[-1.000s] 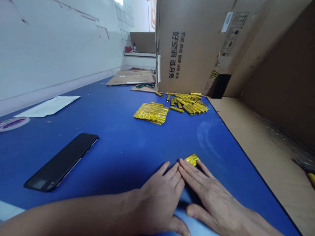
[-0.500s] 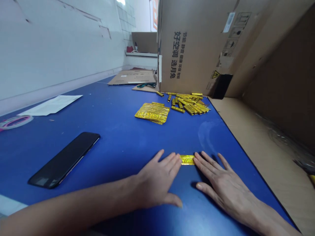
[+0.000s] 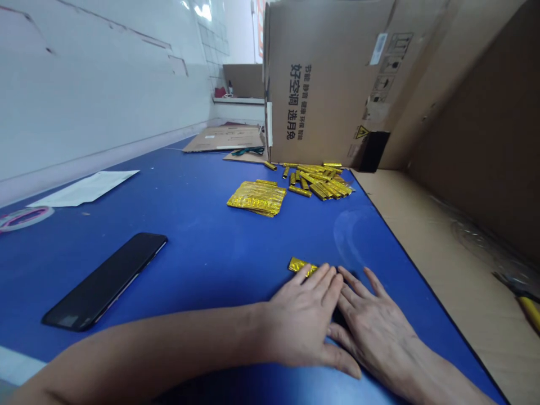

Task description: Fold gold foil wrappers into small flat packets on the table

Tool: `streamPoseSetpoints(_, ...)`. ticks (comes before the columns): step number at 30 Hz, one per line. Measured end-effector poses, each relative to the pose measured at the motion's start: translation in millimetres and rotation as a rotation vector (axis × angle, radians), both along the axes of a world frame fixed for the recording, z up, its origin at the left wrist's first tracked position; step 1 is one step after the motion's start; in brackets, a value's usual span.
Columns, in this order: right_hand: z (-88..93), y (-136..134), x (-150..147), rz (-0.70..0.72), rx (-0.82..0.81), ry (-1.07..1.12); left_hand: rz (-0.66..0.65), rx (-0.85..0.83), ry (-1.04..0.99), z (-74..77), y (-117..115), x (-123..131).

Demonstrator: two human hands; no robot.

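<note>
On the blue table lies a small folded strip of gold foil (image 3: 298,264), its left end showing and the rest covered by fingers. My left hand (image 3: 306,315) rests flat over the strip, fingers stretched out and thumb spread toward me. Beside it, my right hand (image 3: 375,320) also lies with its fingers extended, the tips close against my left fingertips. Whether the right fingers touch the foil is hidden. Farther off sit a stack of flat gold foil sheets (image 3: 257,198) and a heap of rolled gold foil pieces (image 3: 323,183).
A black phone (image 3: 109,278) lies on the left, with a tape roll (image 3: 25,218) and white paper (image 3: 86,188) behind it. A big cardboard box (image 3: 329,84) stands at the back. Flat cardboard (image 3: 228,138) leans near the wall. A yellow-handled tool (image 3: 529,312) is at far right.
My left hand has slid right along the strip and now meets my right hand. The strip's left end has come into view. The camera has shifted slightly.
</note>
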State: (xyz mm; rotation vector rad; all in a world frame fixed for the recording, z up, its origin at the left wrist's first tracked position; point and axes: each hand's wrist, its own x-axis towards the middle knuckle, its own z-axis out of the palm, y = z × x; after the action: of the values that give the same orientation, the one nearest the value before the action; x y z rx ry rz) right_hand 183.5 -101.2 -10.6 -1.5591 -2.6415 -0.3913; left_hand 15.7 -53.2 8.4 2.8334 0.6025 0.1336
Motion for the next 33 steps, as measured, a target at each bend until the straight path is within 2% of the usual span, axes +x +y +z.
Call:
streamPoseSetpoints(3, -0.9, 0, 1, -0.005, -0.013, 0.023, -0.02, -0.054, 0.004, -9.9, 1, 3)
streamPoseSetpoints(6, -1.3, 0, 2, -0.01, -0.019, 0.044, -0.018, -0.04, 0.035, -15.7, 10, -6)
streamPoseSetpoints(14, 1.7, 4, 7, -0.041, -0.07, 0.062, 0.048, 0.055, 0.087, -10.6, 23, -39)
streamPoseSetpoints(22, 5.1, 18, 13, -0.131, -0.12, 0.052, -0.033, -0.068, 0.067, 3.2, -11, -47)
streamPoseSetpoints(25, 6.2, 17, 13, -0.146, -0.135, 0.06, -0.027, -0.089, 0.06, 4.3, -17, -46)
streamPoseSetpoints(27, 7.7, 12, 8, -0.109, -0.142, 0.087, -0.019, -0.087, 0.055, 3.4, -17, -45)
streamPoseSetpoints(31, 12.1, 1, -8, 0.128, -0.256, 0.159, -0.028, -0.081, 0.047, 1.1, -15, -44)
streamPoseSetpoints(33, 13.0, -2, -13, 0.166, -0.309, 0.191, -0.033, -0.071, 0.043, 0.6, -15, -44)
